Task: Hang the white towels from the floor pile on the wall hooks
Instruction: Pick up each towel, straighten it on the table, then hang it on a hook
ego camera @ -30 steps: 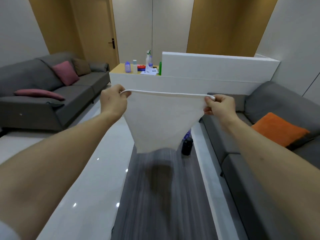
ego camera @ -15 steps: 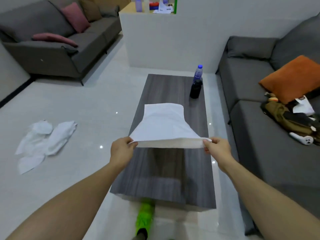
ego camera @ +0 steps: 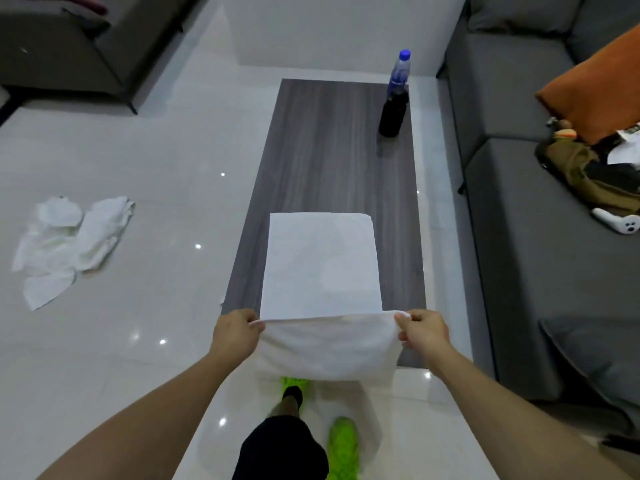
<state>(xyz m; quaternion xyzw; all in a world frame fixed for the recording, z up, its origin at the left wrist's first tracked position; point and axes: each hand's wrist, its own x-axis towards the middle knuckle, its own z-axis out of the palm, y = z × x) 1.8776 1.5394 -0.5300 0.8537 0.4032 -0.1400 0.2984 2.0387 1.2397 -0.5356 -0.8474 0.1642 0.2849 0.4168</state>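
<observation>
A white towel (ego camera: 322, 265) lies flat on the near half of the dark wooden coffee table (ego camera: 332, 150), and its near end folds down over the table's front edge. My left hand (ego camera: 235, 336) pinches the towel's left corner at that fold. My right hand (ego camera: 424, 329) pinches the right corner. A crumpled pile of white towels (ego camera: 69, 244) lies on the glossy tiled floor to the left. No wall hooks are in view.
A dark bottle with a blue cap (ego camera: 394, 98) stands at the table's far right. A grey sofa (ego camera: 540, 202) with an orange cushion (ego camera: 599, 81), a bag and a white controller runs along the right. Another grey sofa (ego camera: 69, 46) is far left. My green shoes are below.
The view has tipped down from the room to the table. The towel, held up stretched between both hands a second ago, now lies spread on the table with its near end still held.
</observation>
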